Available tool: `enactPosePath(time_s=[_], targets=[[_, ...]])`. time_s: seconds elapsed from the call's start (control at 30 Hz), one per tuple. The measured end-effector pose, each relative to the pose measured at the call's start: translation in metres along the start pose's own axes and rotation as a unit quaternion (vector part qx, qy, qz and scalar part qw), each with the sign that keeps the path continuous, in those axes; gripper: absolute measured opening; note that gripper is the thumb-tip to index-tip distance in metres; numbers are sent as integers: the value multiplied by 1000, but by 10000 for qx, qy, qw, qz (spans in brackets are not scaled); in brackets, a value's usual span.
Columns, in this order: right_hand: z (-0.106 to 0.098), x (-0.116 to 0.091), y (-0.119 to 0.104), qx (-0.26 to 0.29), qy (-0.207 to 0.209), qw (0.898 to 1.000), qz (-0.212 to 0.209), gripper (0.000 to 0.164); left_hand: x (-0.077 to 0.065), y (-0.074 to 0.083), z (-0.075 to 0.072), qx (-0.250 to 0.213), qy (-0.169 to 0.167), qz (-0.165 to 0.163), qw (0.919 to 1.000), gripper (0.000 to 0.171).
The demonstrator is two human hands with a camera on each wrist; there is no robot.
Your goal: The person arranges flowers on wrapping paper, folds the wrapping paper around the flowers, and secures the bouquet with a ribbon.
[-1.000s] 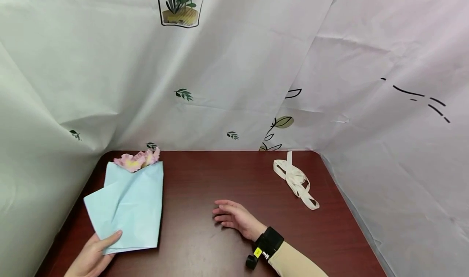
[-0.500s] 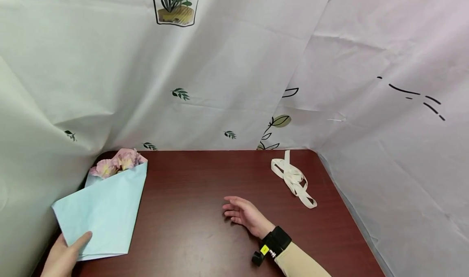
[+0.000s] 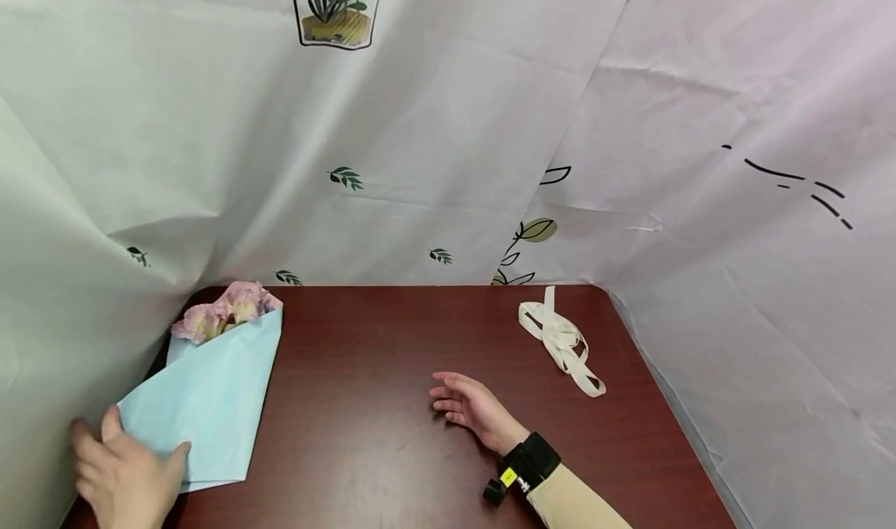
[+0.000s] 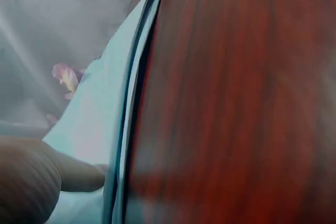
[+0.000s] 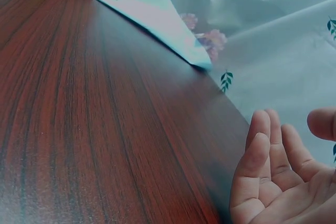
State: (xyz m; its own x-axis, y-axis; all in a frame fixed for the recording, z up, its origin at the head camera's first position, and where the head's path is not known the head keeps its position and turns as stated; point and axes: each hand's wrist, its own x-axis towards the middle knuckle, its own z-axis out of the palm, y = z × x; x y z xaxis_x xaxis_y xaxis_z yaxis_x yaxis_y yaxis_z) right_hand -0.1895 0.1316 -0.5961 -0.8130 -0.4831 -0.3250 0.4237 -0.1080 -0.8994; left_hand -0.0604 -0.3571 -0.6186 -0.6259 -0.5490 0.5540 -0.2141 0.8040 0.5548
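Observation:
At the table's left lies a bouquet: light blue wrapping paper [image 3: 210, 401] folded around pink flowers [image 3: 243, 302] that peek out at its top. My left hand [image 3: 126, 471] is at the paper's lower left corner with its fingers spread. In the left wrist view its thumb [image 4: 79, 176] lies over the folded paper near the edge. My right hand [image 3: 477, 414] is over the middle right of the table, fingers relaxed and holding nothing. The right wrist view shows its palm and loosely bent fingers [image 5: 252, 158], well away from the bouquet.
A bunched white ribbon [image 3: 563, 346] lies at the back right of the dark red-brown table [image 3: 364, 373]. Pale printed cloth [image 3: 392, 124] hangs behind and at both sides, close along the table's edges. A black camera strap [image 3: 530, 464] is on my right wrist.
The bouquet has moved left and now lies on the table. My left hand has loosened its grip and spread its fingers at the paper's corner. My right hand has shifted slightly right.

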Motion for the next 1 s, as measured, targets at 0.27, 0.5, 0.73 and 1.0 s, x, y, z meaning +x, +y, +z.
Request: enactPosePath(time_s=[0.27,0.5,0.73,1.0], targets=[[-4,0,1,64,39,10000,-23,57,10,4,2,302,-1577,1098,9809,125],[-6,2,0,57,-43,10000,21,58,26,-13,13,-106,-4216,697,9040,111],[-10,1,-1,142,-3,9999,56,58,29,-15,14,-109,-4734,494,8794,89],[-13,1,-4,195,24,9998,3,60,22,2,20,341,-4978,473,8653,102]])
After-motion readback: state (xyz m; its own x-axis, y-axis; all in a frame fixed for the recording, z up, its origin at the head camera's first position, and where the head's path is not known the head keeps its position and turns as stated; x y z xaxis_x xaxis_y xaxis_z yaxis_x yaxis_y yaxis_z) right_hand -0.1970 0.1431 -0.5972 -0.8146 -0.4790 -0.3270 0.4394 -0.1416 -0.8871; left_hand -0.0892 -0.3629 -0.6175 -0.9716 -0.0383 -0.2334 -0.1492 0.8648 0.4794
